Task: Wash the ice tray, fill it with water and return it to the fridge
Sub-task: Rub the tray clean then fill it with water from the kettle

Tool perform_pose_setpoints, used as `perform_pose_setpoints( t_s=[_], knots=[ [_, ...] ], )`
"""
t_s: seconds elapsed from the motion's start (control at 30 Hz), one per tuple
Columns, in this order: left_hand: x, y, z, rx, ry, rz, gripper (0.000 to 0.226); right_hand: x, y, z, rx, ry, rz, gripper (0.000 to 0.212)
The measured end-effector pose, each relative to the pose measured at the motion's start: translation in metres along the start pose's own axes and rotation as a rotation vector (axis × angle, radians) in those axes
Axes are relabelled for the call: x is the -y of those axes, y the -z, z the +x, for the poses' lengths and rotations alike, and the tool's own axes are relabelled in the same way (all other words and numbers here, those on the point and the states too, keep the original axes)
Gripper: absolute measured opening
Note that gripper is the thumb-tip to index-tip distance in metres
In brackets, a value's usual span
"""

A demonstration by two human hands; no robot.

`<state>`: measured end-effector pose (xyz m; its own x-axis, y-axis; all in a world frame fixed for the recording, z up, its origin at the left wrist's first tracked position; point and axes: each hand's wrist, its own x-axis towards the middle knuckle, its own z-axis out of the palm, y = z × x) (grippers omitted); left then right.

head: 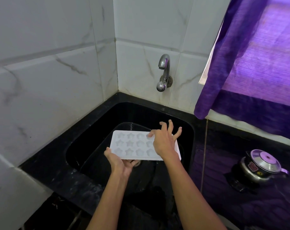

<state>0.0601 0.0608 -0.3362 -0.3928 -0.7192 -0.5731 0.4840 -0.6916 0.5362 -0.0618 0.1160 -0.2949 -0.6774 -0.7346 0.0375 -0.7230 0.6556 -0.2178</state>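
Over the black sink (84, 135), a white ice tray (132, 145) with star-shaped cells sits level, the left hand (119, 163) clasping its near-left corner, while the right hand (164, 141) spreads its fingers over the cells.

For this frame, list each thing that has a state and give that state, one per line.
White plastic ice tray with star moulds: held level over the sink, moulds up.
Left hand: grip shut on the tray's near edge from below.
Right hand: open, fingers spread, one fingertip on a mould.
Chrome wall tap: no water running.
Black sink: no standing water visible.
Steel lidded pot: lid on.
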Motion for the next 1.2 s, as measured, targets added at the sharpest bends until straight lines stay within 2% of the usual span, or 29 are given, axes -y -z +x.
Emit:
perform_pose_setpoints(
  t_s=[0.13,0.27,0.43,0.63,0.87,1.0,1.07,1.2],
  knots=[
    [-0.001,-0.002,0.001,0.003,0.001,0.004,0.062,0.004,-0.003,-0.001,0.055,0.019,-0.055,0.055],
    [-0.002,0.0,0.001,0.0,0.006,0.003,0.062,0.002,-0.002,0.0,0.03,-0.005,-0.071,0.046],
    [-0.002,-0.002,0.0,0.003,-0.007,0.003,0.061,0.006,-0.004,0.0,0.043,0.01,-0.101,0.052],
    [-0.001,0.001,0.0,-0.008,-0.013,0.009,0.06,0.006,-0.005,0.0,0.033,-0.003,-0.078,0.044],
    [-0.001,0.001,0.001,-0.009,-0.017,0.006,0.061,0.008,-0.006,-0.001,0.06,-0.008,-0.05,0.048],
    [0.001,0.0,0.001,-0.009,-0.018,0.005,0.061,0.009,-0.006,-0.001,-0.045,-0.026,-0.009,0.042],
    [0.001,-0.001,0.001,-0.006,-0.022,0.006,0.06,0.01,-0.006,0.0,-0.091,-0.005,0.023,0.046],
    [0.002,-0.002,0.002,-0.003,-0.012,0.006,0.06,0.016,-0.008,-0.001,-0.028,0.08,-0.011,0.053]
  ],
)
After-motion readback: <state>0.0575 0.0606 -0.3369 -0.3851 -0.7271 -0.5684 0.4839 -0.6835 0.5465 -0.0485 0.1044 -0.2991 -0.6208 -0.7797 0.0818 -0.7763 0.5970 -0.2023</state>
